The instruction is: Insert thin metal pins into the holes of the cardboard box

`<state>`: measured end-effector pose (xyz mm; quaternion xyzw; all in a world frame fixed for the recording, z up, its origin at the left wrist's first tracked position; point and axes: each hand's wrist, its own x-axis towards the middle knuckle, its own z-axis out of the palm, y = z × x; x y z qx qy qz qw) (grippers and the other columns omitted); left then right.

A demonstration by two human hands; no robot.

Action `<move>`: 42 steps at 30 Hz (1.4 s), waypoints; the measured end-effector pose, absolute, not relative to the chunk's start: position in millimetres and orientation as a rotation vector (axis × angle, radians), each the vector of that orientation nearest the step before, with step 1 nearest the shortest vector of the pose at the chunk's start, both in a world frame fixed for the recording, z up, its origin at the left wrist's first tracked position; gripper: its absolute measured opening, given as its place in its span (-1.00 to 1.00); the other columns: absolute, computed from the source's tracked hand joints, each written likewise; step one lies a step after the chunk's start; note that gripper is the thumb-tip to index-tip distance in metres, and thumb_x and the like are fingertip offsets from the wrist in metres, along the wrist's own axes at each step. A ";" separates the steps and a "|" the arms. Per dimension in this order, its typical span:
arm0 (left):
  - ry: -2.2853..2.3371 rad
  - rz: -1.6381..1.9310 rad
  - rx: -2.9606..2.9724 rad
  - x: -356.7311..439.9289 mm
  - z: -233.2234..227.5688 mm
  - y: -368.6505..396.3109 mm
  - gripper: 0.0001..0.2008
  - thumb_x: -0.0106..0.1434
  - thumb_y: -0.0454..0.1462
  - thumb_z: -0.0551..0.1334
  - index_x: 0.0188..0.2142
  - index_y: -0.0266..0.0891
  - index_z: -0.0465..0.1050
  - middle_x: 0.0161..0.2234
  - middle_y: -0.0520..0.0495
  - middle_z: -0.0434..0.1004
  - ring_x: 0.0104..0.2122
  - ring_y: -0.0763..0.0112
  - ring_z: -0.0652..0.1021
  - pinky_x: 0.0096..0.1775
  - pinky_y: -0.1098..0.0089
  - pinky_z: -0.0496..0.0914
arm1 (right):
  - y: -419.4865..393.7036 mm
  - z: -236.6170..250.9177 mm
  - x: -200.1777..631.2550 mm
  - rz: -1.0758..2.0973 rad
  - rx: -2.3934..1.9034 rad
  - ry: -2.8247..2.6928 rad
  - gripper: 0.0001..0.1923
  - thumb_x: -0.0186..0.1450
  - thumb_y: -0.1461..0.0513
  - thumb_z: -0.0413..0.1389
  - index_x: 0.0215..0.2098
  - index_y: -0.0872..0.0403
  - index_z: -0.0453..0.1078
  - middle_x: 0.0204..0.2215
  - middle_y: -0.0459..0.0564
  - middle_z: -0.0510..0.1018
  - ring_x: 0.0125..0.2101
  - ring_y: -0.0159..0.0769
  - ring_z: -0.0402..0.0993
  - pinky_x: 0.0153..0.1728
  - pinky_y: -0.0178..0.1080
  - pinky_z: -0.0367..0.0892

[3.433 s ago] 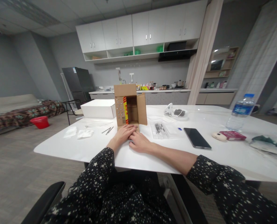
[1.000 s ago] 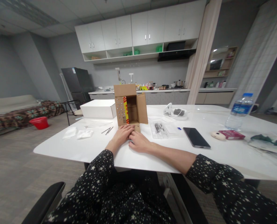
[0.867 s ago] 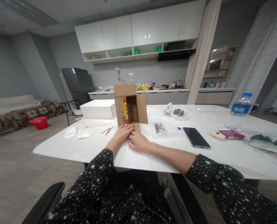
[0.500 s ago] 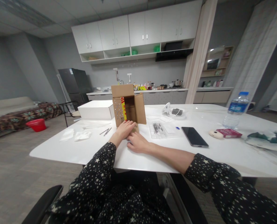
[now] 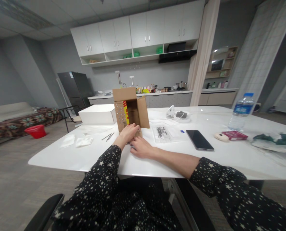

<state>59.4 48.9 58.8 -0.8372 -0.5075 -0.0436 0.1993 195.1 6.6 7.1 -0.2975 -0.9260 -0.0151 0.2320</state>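
A cardboard box [image 5: 120, 113] with yellow and red tape stands on the table, its opening facing me and its flaps spread. My left hand [image 5: 128, 132] reaches over the lower front flap, fingers bent and closed on it. Just below and to the right, my right hand [image 5: 141, 148] rests on the tabletop with its fingers curled in at the flap's near edge. The two hands almost meet, and most of the lower flap is hidden beneath them. Whatever small thing may lie under the fingertips cannot be made out.
Left of the box are a white box [image 5: 98, 114], metal tweezers [image 5: 108, 136] and crumpled tissues [image 5: 84, 142]. To the right lie a clear case of small parts [image 5: 162, 133], a phone [image 5: 199, 140], a white fan-like device [image 5: 181, 115], a maroon packet [image 5: 234, 135] and a water bottle [image 5: 242, 110].
The view has turned slightly, so the scene sits a little further left. The fingers of my left hand look slightly more bent over the flap. My right hand stays nearly in place.
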 end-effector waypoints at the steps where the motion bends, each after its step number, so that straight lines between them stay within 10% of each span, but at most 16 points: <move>1: -1.429 -0.122 -2.334 60.0 59.9 48.5 -0.73 0.28 -0.45 0.07 -0.06 -0.25 0.38 -0.18 -0.19 0.46 -0.14 0.20 0.53 -0.07 0.26 0.33 | 6.2 7.5 195.0 -0.038 -0.824 -2.547 -0.74 0.31 0.20 0.05 -0.14 0.15 0.50 -0.17 0.13 0.50 -0.14 -0.12 0.35 -0.05 -0.08 0.28; 42: -1.540 -0.997 -2.299 34.3 40.9 45.8 -0.84 0.24 -0.31 0.13 -0.25 -0.22 0.49 -0.28 -0.07 0.53 -0.30 0.35 0.54 -0.18 0.35 0.43 | 3.2 11.9 195.7 -0.031 -0.885 -2.565 -0.72 0.31 0.19 0.04 -0.13 0.16 0.49 -0.22 0.11 0.47 -0.16 -0.14 0.36 -0.09 -0.12 0.30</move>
